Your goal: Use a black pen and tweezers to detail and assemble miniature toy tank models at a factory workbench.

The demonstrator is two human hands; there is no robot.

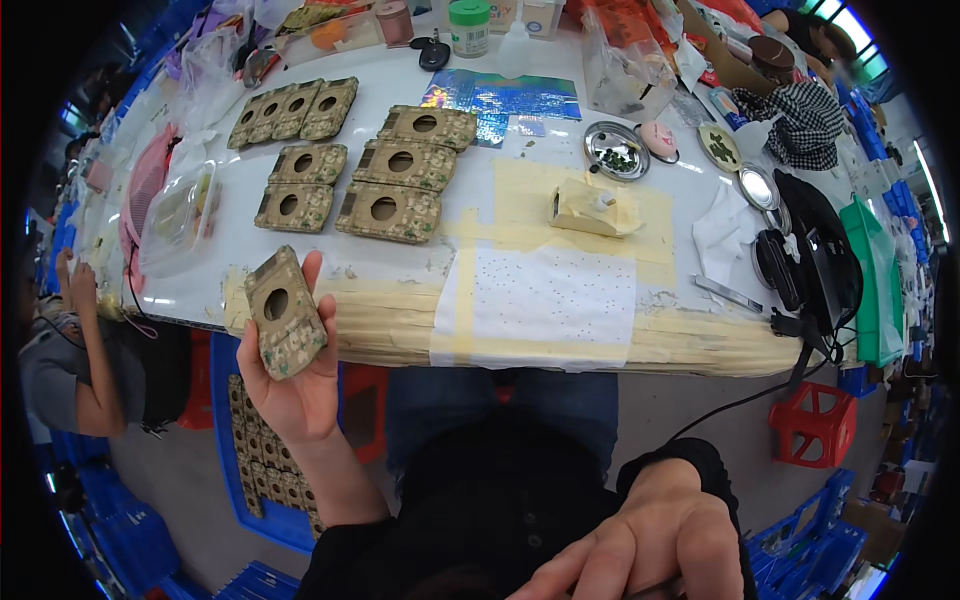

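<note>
My left hand (308, 400) holds up a camouflage toy tank hull (298, 342) with a round hole in its top, in front of the table's near edge. My fingers and thumb grip it by its sides. Close to the camera, my right hand (655, 545) is raised with its fingers curled; a bit of something dark shows beneath them, too little to name. Several matching hulls lie in groups on the table: a row at the far left (325, 112), a pair (290, 205) nearer me, and three overlapping ones (428, 160) to their right.
A tape-wrapped block (575, 208) stands behind a dotted white paper (540, 300) taped down. Right of it are a metal dish (600, 165) with dark green bits, tweezers (727, 293) and a black bag (825, 240). More hulls fill a blue crate (228, 460) below; a person sits at left.
</note>
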